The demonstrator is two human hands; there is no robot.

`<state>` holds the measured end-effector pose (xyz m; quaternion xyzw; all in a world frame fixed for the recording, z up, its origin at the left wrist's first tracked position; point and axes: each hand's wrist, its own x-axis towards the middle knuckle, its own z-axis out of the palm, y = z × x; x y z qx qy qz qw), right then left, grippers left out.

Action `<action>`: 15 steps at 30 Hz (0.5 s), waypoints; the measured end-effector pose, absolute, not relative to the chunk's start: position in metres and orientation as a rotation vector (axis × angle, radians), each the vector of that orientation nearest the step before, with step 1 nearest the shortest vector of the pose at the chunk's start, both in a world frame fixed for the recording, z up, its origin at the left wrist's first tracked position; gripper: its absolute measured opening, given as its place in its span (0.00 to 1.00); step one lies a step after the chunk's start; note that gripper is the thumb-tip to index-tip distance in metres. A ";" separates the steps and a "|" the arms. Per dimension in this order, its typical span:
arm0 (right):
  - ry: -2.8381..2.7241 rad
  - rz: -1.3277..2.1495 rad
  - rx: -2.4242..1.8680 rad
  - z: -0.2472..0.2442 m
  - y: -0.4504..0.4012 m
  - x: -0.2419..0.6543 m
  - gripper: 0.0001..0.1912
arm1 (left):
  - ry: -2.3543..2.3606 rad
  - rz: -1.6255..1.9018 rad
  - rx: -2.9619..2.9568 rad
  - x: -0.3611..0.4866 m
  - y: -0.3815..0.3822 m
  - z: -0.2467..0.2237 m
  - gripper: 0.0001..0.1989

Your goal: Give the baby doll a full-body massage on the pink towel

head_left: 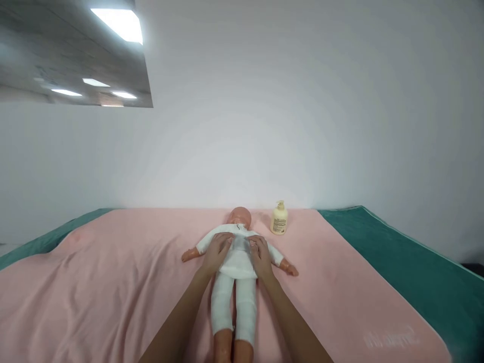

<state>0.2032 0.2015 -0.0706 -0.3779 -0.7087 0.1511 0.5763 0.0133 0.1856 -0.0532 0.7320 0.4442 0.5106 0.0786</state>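
A baby doll (238, 264) in white long-sleeved top and trousers lies stretched out, its head at the far end and its arms spread to the sides. A short dark mark shows at its neckline; whether it lies face up or face down I cannot tell. My left hand (218, 252) rests on the left side of its upper torso, fingers extended. Opposite it, my right hand (260, 253) lies on the right side, fingers likewise stretched out. Both palms face down on the cloth, and neither hand grips anything. The doll's feet are cut off by the bottom edge.
A pale yellow pump bottle (279, 220) stands upright to the right of the doll's head. Beneath everything spreads a wrinkled pink blanket (94, 282) over a green surface (401, 252). A white wall (264, 111) rises directly behind.
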 end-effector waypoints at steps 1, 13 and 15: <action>-1.665 0.352 -0.884 -0.067 0.209 0.202 0.19 | 1.324 1.510 2.214 0.014 0.192 -0.048 0.17; -1.859 0.450 -0.902 -0.066 0.244 0.191 0.28 | 1.408 1.190 2.433 0.021 0.228 -0.045 0.22; -1.865 0.438 -0.896 -0.067 0.243 0.192 0.27 | 1.391 1.181 2.458 0.020 0.228 -0.046 0.21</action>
